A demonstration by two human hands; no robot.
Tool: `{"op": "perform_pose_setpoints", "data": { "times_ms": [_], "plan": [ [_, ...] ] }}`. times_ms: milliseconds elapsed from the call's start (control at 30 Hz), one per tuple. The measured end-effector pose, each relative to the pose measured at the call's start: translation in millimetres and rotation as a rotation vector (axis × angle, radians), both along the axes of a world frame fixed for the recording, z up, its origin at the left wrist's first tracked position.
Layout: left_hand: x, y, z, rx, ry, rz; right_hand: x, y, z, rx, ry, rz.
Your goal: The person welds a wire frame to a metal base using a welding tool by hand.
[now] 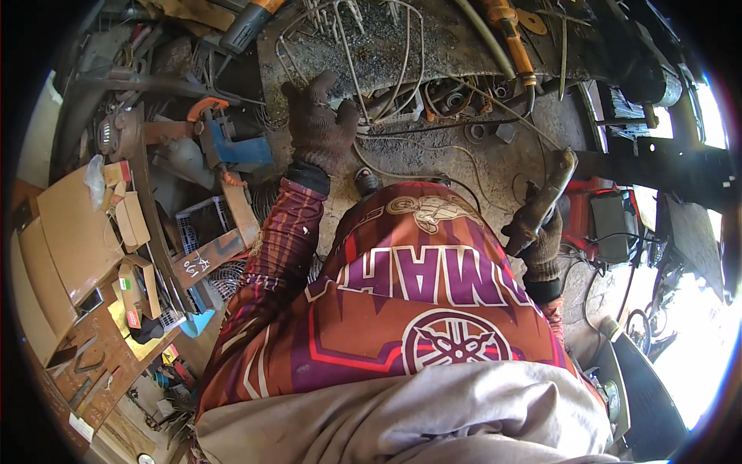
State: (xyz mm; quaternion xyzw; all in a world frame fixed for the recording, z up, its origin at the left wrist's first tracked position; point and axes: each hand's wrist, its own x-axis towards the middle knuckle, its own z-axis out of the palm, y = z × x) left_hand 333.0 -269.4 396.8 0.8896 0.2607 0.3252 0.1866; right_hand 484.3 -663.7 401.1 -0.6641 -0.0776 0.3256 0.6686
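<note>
My left hand (321, 127), in a dark brown knit glove, reaches to the near edge of a grimy metal worktable (471, 54). Its fingers are apart and I see nothing held in them. Right beside the fingertips is a bent metal rod frame (348, 58) on the table; whether they touch it I cannot tell. On the right, my gloved right hand (542, 243) is closed around a long, worn grey tool (549, 193) that tilts up toward the table. The tool's exact kind is unclear.
Orange-handled tools (510, 35) and a thick rod lie on the worktable. A blue and orange clamp-like tool (232, 147) stands left, near cardboard boxes (73, 224). Cables trail over the floor (440, 158). At right sits a red and grey machine (610, 220).
</note>
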Motion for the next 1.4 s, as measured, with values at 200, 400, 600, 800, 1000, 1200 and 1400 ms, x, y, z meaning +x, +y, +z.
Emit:
{"op": "perform_pose_setpoints", "data": {
  "times_ms": [200,400,600,800,1000,1200,1400],
  "plan": [
    [3.6,-1.6,1.3,-0.053,-0.082,0.037,-1.0,-4.9,-4.6,0.021,0.019,-0.008],
    [-0.7,-16.9,11.3,0.053,0.000,0.027,-2.5,-6.7,-0.3,-0.005,0.013,-0.007],
    [11.9,-26.5,1.7,-0.137,-0.115,0.220,-3.9,-5.4,2.3,-0.015,0.034,-0.043],
    [18.1,-29.8,26.5,-0.154,-0.018,0.149,-0.5,-2.0,9.0,-0.098,-0.052,-0.064],
    [14.8,-34.4,42.8,-0.120,-0.044,0.225,4.3,-7.7,0.1,-0.051,-0.004,-0.078],
    [29.7,-26.8,45.9,0.130,0.085,0.195,8.1,-3.9,3.4,-0.036,0.042,-0.069],
    [40.4,-6.6,64.8,-0.139,0.071,0.153,11.8,-9.6,-4.2,-0.040,-0.014,-0.091]
  ]
}}
